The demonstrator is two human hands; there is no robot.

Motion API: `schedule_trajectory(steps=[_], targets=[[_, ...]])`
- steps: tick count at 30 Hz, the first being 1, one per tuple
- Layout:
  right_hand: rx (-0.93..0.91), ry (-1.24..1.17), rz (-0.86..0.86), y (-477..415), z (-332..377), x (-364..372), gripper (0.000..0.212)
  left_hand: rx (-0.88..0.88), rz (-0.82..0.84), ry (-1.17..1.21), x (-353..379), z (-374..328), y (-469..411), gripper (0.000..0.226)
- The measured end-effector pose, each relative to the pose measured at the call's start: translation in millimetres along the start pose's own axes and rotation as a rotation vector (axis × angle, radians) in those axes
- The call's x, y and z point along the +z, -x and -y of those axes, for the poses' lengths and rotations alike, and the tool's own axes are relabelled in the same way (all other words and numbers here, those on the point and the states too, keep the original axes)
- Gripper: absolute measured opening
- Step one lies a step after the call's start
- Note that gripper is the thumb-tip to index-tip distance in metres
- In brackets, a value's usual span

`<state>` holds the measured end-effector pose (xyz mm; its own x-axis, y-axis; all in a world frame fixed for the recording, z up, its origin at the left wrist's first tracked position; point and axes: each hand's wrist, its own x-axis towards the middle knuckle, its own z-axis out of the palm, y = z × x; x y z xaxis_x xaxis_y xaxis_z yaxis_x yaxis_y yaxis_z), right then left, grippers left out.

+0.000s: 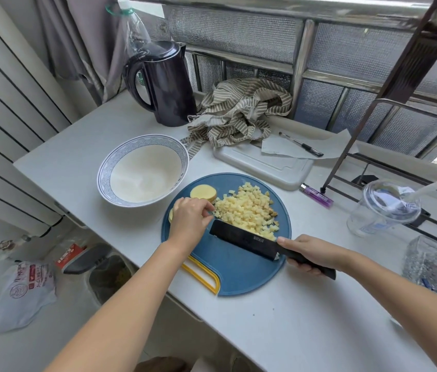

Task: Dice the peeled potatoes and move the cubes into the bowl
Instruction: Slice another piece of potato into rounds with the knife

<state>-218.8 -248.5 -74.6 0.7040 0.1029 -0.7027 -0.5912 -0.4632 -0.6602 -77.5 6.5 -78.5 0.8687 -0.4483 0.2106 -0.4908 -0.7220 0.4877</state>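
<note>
Potato cubes (pixel 246 210) beside black knife (pixel 244 241)

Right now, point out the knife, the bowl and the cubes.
knife (pixel 244 238): head view, middle of the black blade.
bowl (pixel 142 170): head view, bare inner wall.
cubes (pixel 246 210): head view, centre of the pile.

Pale yellow potato cubes (pixel 246 210) on round blue plastic cutting board (pixel 233 271), yellow-edged handle; white ceramic bowl (pixel 145 140), blue wave-patterned rim; black-bladed knife (pixel 244 240); beige-and-white striped cloth (pixel 238 108); purple lighter (pixel 317 196).
</note>
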Motion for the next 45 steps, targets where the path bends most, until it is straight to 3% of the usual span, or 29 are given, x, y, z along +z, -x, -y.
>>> schedule_trajectory(steps=[4, 12, 18, 22, 28, 35, 41, 45], targets=[[-0.011, 0.014, 0.022, 3, 8, -7, 0.057, 0.028, -0.011, 0.006, 0, 5, -2, 0.008], [-0.069, -0.201, -0.063, 12, 21, -45, 0.056, -0.117, 0.055, 0.041, -22, 22, 1, 0.039], [-0.07, -0.226, -0.118, 13, 32, -32, 0.056, -0.316, 0.28, -0.08, -26, 34, 5, 0.086], [-0.088, -0.192, -0.192, 13, 42, -8, 0.056, -0.336, 0.403, -0.109, -25, 35, -5, 0.095], [-0.175, -0.219, -0.305, 15, 44, 29, 0.061, -0.254, 0.548, -0.197, -28, 40, -21, 0.088], [-0.136, -0.298, -0.426, 27, 45, 59, 0.061, -0.093, 0.578, -0.335, -28, 42, -25, 0.072], [-0.099, -0.337, -0.492, 30, 52, 75, 0.062, -0.127, 0.573, -0.196, -40, 39, -34, 0.063], [-0.078, -0.36, -0.515, 27, 59, 86, 0.061, -0.122, 0.605, -0.135, -50, 38, -38, 0.037]])
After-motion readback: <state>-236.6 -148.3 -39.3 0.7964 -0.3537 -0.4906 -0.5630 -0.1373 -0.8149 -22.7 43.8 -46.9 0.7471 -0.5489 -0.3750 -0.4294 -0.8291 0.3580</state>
